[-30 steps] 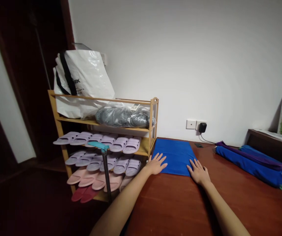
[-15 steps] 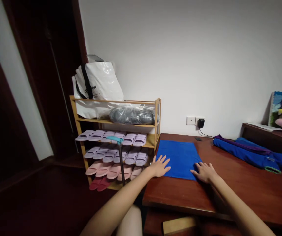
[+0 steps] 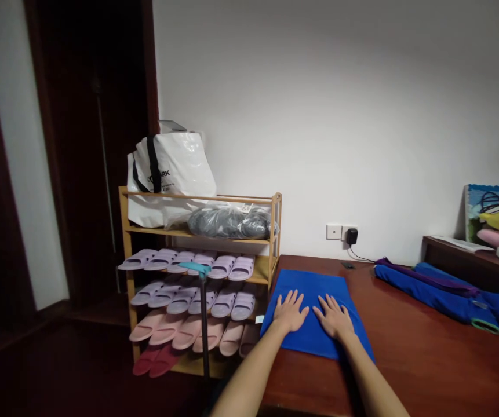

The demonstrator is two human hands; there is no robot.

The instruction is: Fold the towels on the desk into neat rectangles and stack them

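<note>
A flat blue cloth (image 3: 314,282) lies spread on the reddish-brown wooden table (image 3: 410,347), its left edge by the shoe rack. My left hand (image 3: 291,313) rests palm down on the cloth's left half with its fingers spread. Beside it, my right hand (image 3: 334,317) also lies flat on the cloth, right of the middle, fingers apart. Neither hand grasps anything. A small white tag (image 3: 259,319) sticks out at the cloth's left edge.
Left of the table stands a wooden shoe rack (image 3: 275,231) with purple, pink and red slippers, a white bag (image 3: 184,162) on top. A teal-topped pole (image 3: 204,324) stands before it. A folded blue bundle (image 3: 432,292) with purple trim lies right. A black plug (image 3: 352,236) sits in the wall.
Both hands have shifted from the cloth's side edges inward onto its middle, closer together. The camera view has tilted up, so everything sits lower in the picture.
</note>
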